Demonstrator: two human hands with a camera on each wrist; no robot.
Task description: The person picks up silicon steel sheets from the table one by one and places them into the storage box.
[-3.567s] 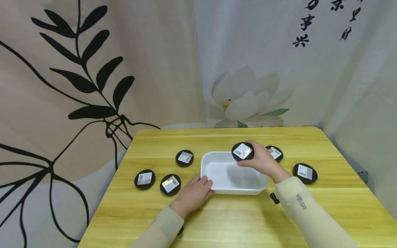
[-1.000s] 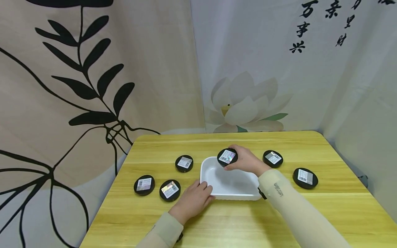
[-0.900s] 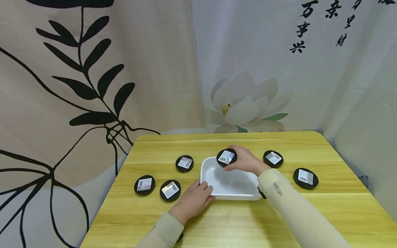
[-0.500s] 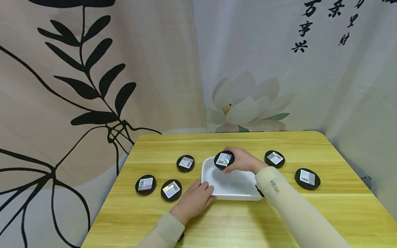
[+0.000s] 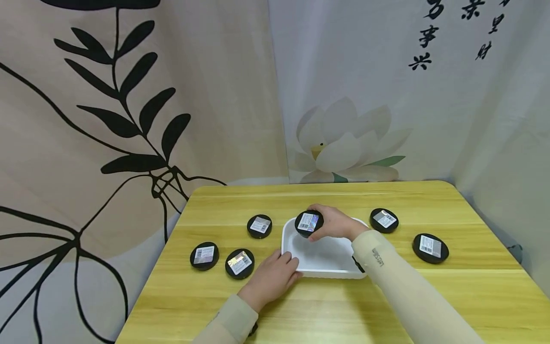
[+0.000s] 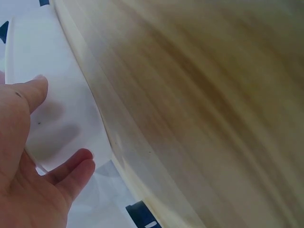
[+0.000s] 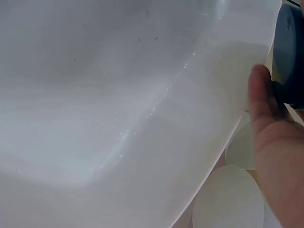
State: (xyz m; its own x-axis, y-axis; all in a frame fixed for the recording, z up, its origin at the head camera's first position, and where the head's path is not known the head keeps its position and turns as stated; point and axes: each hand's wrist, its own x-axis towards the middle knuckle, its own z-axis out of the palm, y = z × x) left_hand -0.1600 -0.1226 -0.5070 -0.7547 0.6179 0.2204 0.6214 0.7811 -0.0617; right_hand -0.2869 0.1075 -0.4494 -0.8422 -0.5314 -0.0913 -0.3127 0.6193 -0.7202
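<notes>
My right hand [image 5: 333, 223] pinches a round black tub [image 5: 309, 222] with a silvery barcode label over the back left part of a white rectangular tray [image 5: 324, 274]. In the right wrist view, the tub [image 7: 287, 52] sits between thumb and fingers, tilted, by the rim of the white tray [image 7: 156, 137]. My left hand [image 5: 272, 277] holds the tray at its front left corner. The left wrist view shows the digits of this hand [image 6: 28, 156] spread against the outer wall of the tray [image 6: 57, 61]. Inside the tray only bare white surface shows.
On the wooden table [image 5: 301, 315], three more labelled tubs lie left of the tray, one of them a black tub [image 5: 204, 256]. To its right are a back tub [image 5: 384, 220] and a front tub [image 5: 430, 248]. A printed curtain [image 5: 223, 95] hangs behind.
From over the tray's right part, my right hand has carried the tub leftward to its back left; in the last second it shifted only slightly. My left hand stays at the corner.
</notes>
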